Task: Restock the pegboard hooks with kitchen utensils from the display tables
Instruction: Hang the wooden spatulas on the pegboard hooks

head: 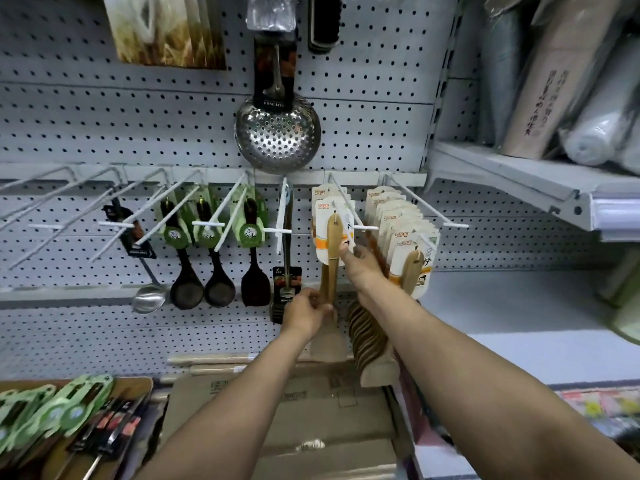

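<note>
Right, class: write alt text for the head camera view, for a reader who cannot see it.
A person's left hand grips the handle of a carded wooden spatula while the right hand pinches its card at a pegboard hook. Beside it hang more wooden spatulas, dark spoons and a steel skimmer.

The scene is evenly, coolly lit; glare is seen on the skimmer (277,133). Straight lines around it are bowed by wide-angle distortion, and edges are blurred.
</note>
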A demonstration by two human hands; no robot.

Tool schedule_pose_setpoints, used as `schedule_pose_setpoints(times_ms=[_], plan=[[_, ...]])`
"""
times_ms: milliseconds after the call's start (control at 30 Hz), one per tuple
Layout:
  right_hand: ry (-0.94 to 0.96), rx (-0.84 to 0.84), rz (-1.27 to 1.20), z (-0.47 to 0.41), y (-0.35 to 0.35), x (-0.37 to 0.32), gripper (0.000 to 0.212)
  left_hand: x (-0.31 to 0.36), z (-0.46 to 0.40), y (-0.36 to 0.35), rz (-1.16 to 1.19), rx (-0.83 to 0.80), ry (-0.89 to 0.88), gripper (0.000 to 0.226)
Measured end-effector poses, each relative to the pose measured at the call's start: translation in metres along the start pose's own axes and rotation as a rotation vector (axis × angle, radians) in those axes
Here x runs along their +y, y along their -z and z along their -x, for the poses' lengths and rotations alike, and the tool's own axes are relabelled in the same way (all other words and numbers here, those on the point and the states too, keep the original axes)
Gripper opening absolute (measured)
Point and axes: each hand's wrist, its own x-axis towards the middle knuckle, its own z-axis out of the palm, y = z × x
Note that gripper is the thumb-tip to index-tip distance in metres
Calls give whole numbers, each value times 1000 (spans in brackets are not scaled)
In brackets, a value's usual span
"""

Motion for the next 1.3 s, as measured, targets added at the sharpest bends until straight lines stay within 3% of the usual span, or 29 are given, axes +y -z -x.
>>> schedule_pose_setpoints(times_ms=[200, 367, 500, 867, 1300], plan=[[30, -216, 306, 70, 22, -14, 40, 23, 71, 55, -147, 139, -24, 41], [358, -359, 691, 121, 31, -37, 39, 38, 150, 119, -333, 240, -77, 51], [672, -381, 924, 164, 24, -56, 44, 46, 220, 170, -452, 331, -130, 52], [1048, -399, 980, 287, -51, -68, 55, 4, 358, 296, -743, 574, -194, 45], [1173, -557, 837, 457, -288, -108, 57, -114, 462, 515, -827, 723, -119, 43]])
